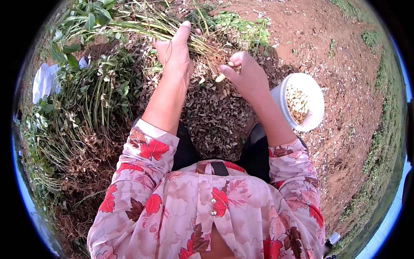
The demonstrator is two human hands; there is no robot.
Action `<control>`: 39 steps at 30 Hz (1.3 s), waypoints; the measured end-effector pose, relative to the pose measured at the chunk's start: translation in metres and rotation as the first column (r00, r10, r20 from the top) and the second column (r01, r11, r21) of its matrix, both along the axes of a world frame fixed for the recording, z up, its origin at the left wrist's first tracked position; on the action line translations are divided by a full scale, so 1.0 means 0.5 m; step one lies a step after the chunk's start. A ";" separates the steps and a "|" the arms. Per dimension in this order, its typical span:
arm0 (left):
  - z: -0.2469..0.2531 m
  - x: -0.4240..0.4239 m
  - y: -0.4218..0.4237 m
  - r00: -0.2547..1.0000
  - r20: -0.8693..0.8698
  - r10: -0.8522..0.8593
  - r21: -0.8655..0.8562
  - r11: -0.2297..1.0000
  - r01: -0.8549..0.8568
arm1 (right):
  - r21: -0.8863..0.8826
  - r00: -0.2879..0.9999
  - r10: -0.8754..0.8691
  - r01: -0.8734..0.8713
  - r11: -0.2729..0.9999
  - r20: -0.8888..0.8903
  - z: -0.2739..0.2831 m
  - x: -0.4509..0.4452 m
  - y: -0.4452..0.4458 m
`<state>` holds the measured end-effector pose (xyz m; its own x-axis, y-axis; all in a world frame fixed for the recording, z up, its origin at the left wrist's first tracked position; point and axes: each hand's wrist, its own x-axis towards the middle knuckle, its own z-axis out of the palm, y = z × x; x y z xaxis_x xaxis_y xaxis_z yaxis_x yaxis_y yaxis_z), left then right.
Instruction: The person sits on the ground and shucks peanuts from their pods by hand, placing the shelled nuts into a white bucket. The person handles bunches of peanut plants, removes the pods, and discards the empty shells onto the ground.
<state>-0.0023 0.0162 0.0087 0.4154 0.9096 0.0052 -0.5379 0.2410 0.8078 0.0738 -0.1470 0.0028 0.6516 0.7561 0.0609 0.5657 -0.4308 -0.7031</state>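
Note:
My left hand [176, 53] grips a bundle of peanut plants [142, 27] by the stems, with the leafy tops to the left and the roots to the right. Beside the roots, my right hand [247, 73] pinches a pale peanut pod [231, 63] between thumb and fingers. Another peanut pod [220, 78] hangs just below my right thumb. To the right of my right forearm, a white plastic bucket [315, 94] leans towards me, with many peanuts [297, 105] inside it.
A large heap of pulled peanut plants [93, 106] lies on the left, roots towards me. White plastic [45, 82] shows at its far edge. Dry leaves [216, 119] cover the soil between my legs. Green plants [242, 27] lie beyond my hands, and a grass strip [375, 155] runs along the right.

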 end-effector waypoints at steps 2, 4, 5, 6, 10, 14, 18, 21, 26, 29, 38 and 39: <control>0.001 -0.003 -0.003 0.999 -0.012 -0.039 -0.007 0.999 0.039 | -0.069 1.000 0.025 -0.026 0.997 -0.008 0.008 0.004 0.001; -0.001 -0.001 -0.009 0.999 0.010 -0.040 0.043 0.998 0.040 | -0.196 0.999 0.054 -0.052 0.979 0.005 0.020 0.003 0.001; -0.002 0.000 -0.012 0.999 0.021 -0.042 0.069 0.997 0.040 | -0.218 0.998 0.062 -0.054 0.974 0.029 0.025 0.000 0.000; 0.000 0.001 -0.016 0.999 0.010 -0.043 0.037 0.998 0.042 | -0.238 0.996 0.068 -0.054 0.970 0.053 0.030 -0.004 -0.001; 0.004 -0.007 -0.006 0.990 -0.001 -0.139 0.006 0.990 0.139 | -0.263 0.992 0.126 -0.124 0.957 -0.010 0.050 -0.002 -0.008; 0.023 -0.007 -0.005 0.983 -0.033 -0.181 -0.120 0.977 0.176 | -0.055 0.931 0.232 -0.258 0.965 -0.283 0.025 0.033 -0.033; 0.021 -0.003 -0.001 0.978 0.006 -0.209 -0.186 0.961 0.207 | 0.142 0.792 0.248 -0.203 0.969 -0.558 0.033 0.047 -0.045; 0.018 -0.003 0.009 0.956 0.028 -0.292 -0.240 0.927 0.290 | 0.199 0.624 0.243 -0.141 0.970 -0.743 0.056 0.047 -0.055; 0.015 -0.009 0.027 0.868 0.083 -0.489 -0.244 0.835 0.494 | 0.405 0.332 0.417 -0.106 0.908 -0.846 0.045 0.056 -0.067; 0.014 -0.021 0.062 0.852 0.266 -0.452 -0.290 0.805 0.518 | 0.550 0.165 0.535 0.063 0.833 -0.829 0.047 0.055 -0.083; 0.019 -0.011 0.065 0.969 0.236 -0.073 -0.318 0.936 0.148 | 0.165 0.421 0.074 0.184 0.969 -0.904 0.012 0.078 -0.094; 0.025 -0.012 0.057 0.978 0.204 -0.047 -0.288 0.952 0.106 | 0.096 0.455 0.045 0.088 0.991 -0.889 0.005 0.065 -0.084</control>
<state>-0.0084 0.0448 0.0213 0.5013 0.8480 -0.1720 -0.6467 0.4992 0.5767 0.1064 -0.1889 0.0055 0.4173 0.7718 -0.4798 -0.4038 -0.3155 -0.8587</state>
